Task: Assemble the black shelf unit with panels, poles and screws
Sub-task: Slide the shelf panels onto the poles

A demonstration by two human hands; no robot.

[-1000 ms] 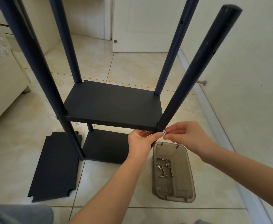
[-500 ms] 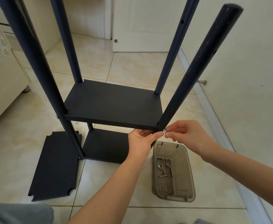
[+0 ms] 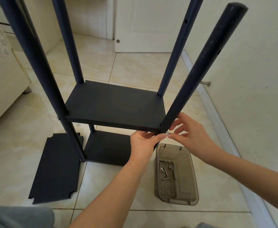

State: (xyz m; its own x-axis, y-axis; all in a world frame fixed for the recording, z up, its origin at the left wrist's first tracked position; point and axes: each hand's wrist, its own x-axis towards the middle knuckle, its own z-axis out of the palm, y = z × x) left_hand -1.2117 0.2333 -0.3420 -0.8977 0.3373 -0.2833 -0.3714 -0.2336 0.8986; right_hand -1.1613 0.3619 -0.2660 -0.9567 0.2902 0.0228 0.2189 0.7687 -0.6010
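A cream sofa (image 3: 3,83) fills the left edge; beside it on the tiled floor (image 3: 135,66) a loose panel (image 3: 55,170) lies flat, its corners notched; just right of it the shelf unit (image 3: 72,139) stands upright, four dark poles rising through an upper panel (image 3: 115,106) with a lower panel (image 3: 108,147) beneath it; the left hand (image 3: 143,142) grips the near right corner of the upper panel from below, fingers curled under the edge, thumb lying against the near-right pole (image 3: 202,66); at the thumb tip a silver screw (image 3: 167,133) sits at the pole's side, level with the upper panel; the right hand (image 3: 189,134) pinches the screw between thumb and forefinger, the other fingers spread loosely; below the hands a smoky plastic tray (image 3: 186,183) rests on the floor, holding spare screws (image 3: 167,170); a white door (image 3: 148,23) stands behind, and a pale wall (image 3: 258,96) runs down the right
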